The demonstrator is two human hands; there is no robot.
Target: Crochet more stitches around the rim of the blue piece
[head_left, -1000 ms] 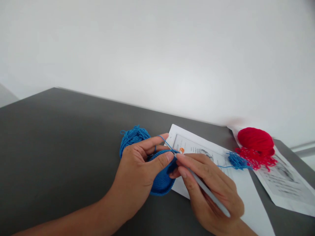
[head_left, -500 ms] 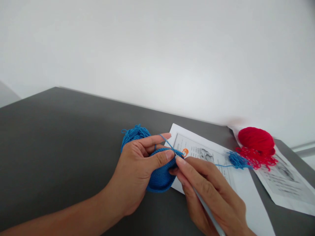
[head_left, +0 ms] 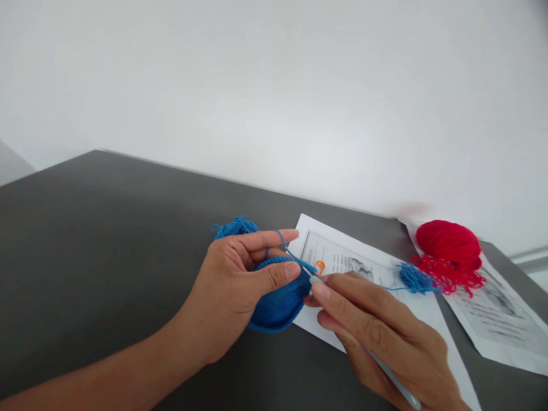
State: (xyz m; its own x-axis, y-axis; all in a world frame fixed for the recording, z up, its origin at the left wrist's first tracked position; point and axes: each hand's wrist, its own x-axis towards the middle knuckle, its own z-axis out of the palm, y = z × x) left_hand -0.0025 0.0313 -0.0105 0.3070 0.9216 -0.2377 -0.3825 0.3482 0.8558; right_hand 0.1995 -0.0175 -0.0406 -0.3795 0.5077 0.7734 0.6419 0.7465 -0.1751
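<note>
Blue crocheted piece (head_left: 276,308) is pinched between the thumb and fingers of my left hand (head_left: 235,285). A strand of blue yarn loops over the raised left index finger and runs down to the piece's upper edge. My right hand (head_left: 377,325) grips a grey-handled crochet hook (head_left: 391,374), its metal tip at that edge, touching the yarn. An orange stitch marker (head_left: 319,267) hangs at the edge near the hook. Behind my left hand lies a bundle of blue yarn (head_left: 235,226).
Under the hands, a printed sheet (head_left: 329,234) lies on the dark table (head_left: 128,228). To the right, a red yarn ball (head_left: 448,242) and a small blue yarn tangle (head_left: 415,278) sit near a second printed sheet (head_left: 509,337). A pale wall stands behind.
My right hand and the hook have moved slightly right and down. The hook's tip now shows above the edge, towards the yarn strand. My left hand and the blue piece have shifted slightly left.
</note>
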